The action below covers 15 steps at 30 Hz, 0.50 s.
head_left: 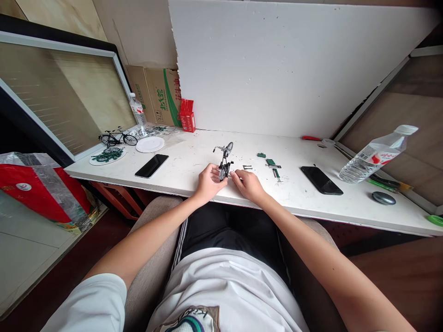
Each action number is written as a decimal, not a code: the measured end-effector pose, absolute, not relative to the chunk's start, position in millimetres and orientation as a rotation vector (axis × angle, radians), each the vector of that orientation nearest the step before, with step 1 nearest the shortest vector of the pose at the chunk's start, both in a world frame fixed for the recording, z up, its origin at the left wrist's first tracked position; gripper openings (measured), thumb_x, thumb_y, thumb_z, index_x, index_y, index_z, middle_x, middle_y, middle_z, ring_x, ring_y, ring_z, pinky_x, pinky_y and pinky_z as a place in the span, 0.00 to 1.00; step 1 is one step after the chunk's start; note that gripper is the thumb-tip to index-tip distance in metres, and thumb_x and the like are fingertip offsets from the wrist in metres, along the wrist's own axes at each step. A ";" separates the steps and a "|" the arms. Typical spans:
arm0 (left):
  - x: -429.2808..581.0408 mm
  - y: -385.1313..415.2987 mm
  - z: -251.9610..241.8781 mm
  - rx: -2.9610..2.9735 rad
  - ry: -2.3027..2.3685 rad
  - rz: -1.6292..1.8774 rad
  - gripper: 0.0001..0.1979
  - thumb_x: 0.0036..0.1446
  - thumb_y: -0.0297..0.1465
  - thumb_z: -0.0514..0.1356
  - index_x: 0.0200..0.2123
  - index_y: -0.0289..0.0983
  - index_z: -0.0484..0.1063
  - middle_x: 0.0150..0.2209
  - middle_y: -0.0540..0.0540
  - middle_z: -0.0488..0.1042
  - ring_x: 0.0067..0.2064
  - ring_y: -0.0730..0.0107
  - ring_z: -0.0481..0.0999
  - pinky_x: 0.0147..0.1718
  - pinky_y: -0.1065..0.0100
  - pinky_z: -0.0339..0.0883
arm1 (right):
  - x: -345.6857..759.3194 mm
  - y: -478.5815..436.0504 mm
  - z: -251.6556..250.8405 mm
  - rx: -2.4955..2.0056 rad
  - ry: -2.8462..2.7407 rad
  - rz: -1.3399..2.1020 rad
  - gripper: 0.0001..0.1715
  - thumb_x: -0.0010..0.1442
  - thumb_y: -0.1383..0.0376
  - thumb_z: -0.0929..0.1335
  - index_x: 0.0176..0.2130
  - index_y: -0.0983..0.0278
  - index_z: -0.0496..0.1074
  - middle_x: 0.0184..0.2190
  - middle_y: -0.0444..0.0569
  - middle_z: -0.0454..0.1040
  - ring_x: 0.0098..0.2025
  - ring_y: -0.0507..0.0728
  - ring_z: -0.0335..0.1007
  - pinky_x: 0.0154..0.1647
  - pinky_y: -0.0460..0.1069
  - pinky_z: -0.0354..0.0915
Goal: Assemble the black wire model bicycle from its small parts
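Note:
A small model bicycle stands near the table's front edge, its front wheel and handlebar pointing away from me. My left hand grips its rear end from the left, fingers closed around it. From the right, my right hand has thumb and fingers pinched together beside the bicycle's rear. Whatever lies between those fingertips is too small to make out. Just right of the bicycle lie small black parts. Farther right are green plastic pieces with thin rods attached.
A finished-looking black model bicycle, white plates and a phone are on the left. Another phone, a tilted water bottle and a dark oval object lie right. A red box stands at the back.

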<state>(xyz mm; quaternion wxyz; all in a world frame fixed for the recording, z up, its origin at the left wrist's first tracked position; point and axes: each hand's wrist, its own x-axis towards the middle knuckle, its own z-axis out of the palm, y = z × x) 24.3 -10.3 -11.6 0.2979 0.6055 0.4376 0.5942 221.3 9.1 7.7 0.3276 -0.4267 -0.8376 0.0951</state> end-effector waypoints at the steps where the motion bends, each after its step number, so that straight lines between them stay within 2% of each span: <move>1: 24.4 -10.5 -11.1 1.603 1.163 1.580 0.21 0.49 0.29 0.76 0.43 0.40 0.71 0.38 0.46 0.82 0.37 0.67 0.82 0.34 0.69 0.76 | 221.1 8.4 8.3 -1.118 -2.193 0.253 0.30 0.79 0.48 0.57 0.28 0.58 0.61 0.25 0.49 0.72 0.27 0.58 0.65 0.32 0.53 0.57; 3: 24.6 -10.7 -10.5 1.596 1.168 1.581 0.22 0.48 0.29 0.76 0.43 0.40 0.71 0.37 0.46 0.82 0.37 0.68 0.82 0.34 0.69 0.76 | 220.7 6.6 9.3 -1.120 -2.181 0.273 0.26 0.79 0.49 0.58 0.32 0.58 0.65 0.29 0.50 0.76 0.29 0.59 0.69 0.33 0.53 0.59; 5: 24.7 -10.7 -10.4 1.592 1.173 1.585 0.22 0.48 0.29 0.77 0.43 0.40 0.71 0.37 0.46 0.81 0.37 0.68 0.81 0.34 0.70 0.75 | 220.4 4.9 9.7 -1.115 -2.163 0.301 0.18 0.77 0.51 0.62 0.40 0.58 0.70 0.34 0.50 0.80 0.33 0.60 0.73 0.35 0.52 0.62; 8: 24.5 -9.9 -11.1 1.592 1.176 1.584 0.23 0.48 0.30 0.77 0.43 0.39 0.70 0.38 0.46 0.81 0.37 0.68 0.81 0.33 0.70 0.75 | 220.4 3.5 9.4 -1.097 -2.163 0.318 0.10 0.73 0.56 0.65 0.46 0.59 0.70 0.39 0.50 0.82 0.36 0.60 0.76 0.37 0.52 0.64; 12: 23.6 -7.6 -13.8 1.595 1.195 1.584 0.23 0.48 0.31 0.77 0.43 0.39 0.70 0.38 0.46 0.80 0.37 0.68 0.80 0.33 0.70 0.75 | 221.1 3.6 8.7 -1.049 -2.181 0.313 0.08 0.73 0.58 0.65 0.45 0.59 0.70 0.39 0.50 0.82 0.37 0.60 0.76 0.38 0.52 0.65; 15: 23.0 -6.2 -15.4 1.582 1.221 1.600 0.23 0.48 0.31 0.77 0.43 0.39 0.71 0.37 0.46 0.79 0.35 0.69 0.80 0.33 0.70 0.75 | 221.5 4.7 8.2 -1.022 -2.181 0.329 0.11 0.75 0.56 0.63 0.46 0.58 0.71 0.40 0.50 0.82 0.37 0.59 0.75 0.38 0.52 0.65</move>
